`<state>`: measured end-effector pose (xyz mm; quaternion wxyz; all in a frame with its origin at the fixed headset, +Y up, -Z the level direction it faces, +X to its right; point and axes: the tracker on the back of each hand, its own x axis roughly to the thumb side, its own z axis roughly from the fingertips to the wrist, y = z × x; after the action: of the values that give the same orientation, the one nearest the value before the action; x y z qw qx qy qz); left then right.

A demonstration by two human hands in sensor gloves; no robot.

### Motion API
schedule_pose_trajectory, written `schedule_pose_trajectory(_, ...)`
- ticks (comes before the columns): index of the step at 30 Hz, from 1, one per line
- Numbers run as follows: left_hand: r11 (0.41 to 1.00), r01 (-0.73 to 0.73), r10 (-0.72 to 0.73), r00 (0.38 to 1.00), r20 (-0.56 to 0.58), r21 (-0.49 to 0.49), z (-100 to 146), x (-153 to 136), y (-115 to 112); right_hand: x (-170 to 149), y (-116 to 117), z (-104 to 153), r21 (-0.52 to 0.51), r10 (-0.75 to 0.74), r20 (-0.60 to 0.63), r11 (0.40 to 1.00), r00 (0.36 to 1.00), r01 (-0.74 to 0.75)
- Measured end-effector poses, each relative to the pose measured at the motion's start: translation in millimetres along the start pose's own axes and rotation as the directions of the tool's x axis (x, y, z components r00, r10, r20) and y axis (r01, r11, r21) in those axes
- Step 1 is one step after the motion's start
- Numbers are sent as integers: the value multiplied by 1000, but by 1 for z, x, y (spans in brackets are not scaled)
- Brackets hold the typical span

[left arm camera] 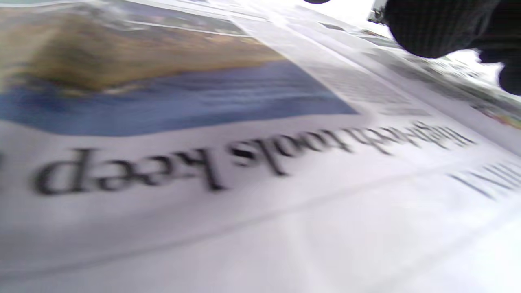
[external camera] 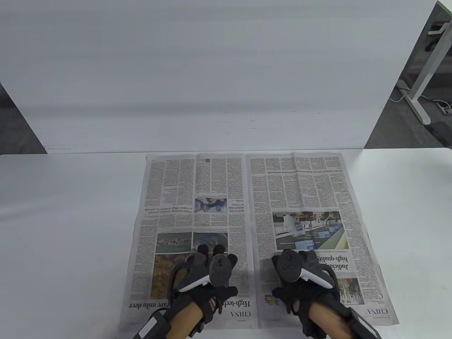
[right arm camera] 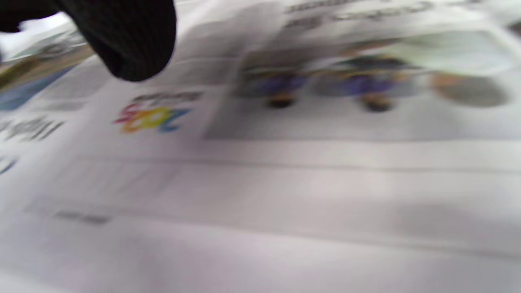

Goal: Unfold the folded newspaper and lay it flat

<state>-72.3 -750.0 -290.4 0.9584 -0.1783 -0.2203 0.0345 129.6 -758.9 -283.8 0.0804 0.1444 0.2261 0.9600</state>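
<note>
The newspaper (external camera: 226,197) lies spread open on the white table (external camera: 63,226), two pages side by side with a centre crease, text upside down to me. My left hand (external camera: 212,263) rests flat on the lower part of the left page, fingers spread. My right hand (external camera: 296,266) rests on the lower part of the right page, near the crease. Neither hand grips anything. The left wrist view is filled by a blurred headline and photo on the paper (left arm camera: 244,162), with a gloved finger (left arm camera: 431,28) at the top right. The right wrist view shows blurred print (right arm camera: 285,162) and a gloved finger (right arm camera: 126,40).
A white panel (external camera: 212,77) stands upright along the table's far edge, just behind the paper's top edge. A white table leg (external camera: 423,81) and cables on grey floor show at the far right. Bare tabletop lies left and right of the paper.
</note>
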Motion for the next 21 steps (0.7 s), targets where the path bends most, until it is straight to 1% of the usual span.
schedule_pose_trajectory(2,1000,20,-20,1000,20,-22,-2,12,-5,13,5,1,24,16,31,1000,999,-16)
schedule_pose_trajectory(4,999,35,-34,999,24,-42,-5,17,-11,19,10,0,44,20,42,999,999,-22)
schedule_pose_trajectory(6,996,31,-29,999,21,-89,-7,19,-18,20,13,-2,57,26,44,998,999,-28)
schedule_pose_trajectory(8,995,-7,8,1000,9,-103,-10,20,-25,17,17,-4,88,26,47,996,999,-30)
schedule_pose_trajectory(9,992,-8,9,1000,6,-125,-12,20,-29,16,20,-5,103,22,39,994,999,-26)
schedule_pose_trajectory(10,990,18,-19,1000,-6,-141,-12,21,-30,16,22,-6,119,29,33,992,999,-33)
schedule_pose_trajectory(11,991,25,-25,1000,5,-133,-12,21,-29,15,21,-6,125,38,35,991,999,-42)
schedule_pose_trajectory(12,993,15,-15,1000,3,-120,-12,21,-29,15,21,-6,108,35,29,993,999,-38)
schedule_pose_trajectory(16,990,3,-5,1000,-11,-140,-12,18,-29,11,22,-6,115,35,24,993,999,-38)
schedule_pose_trajectory(18,987,-1,-5,999,-32,-162,-12,15,-28,7,21,-6,116,36,24,992,999,-39)
schedule_pose_trajectory(21,987,-20,12,999,-53,-160,-8,5,-29,0,20,-6,113,50,26,992,998,-52)
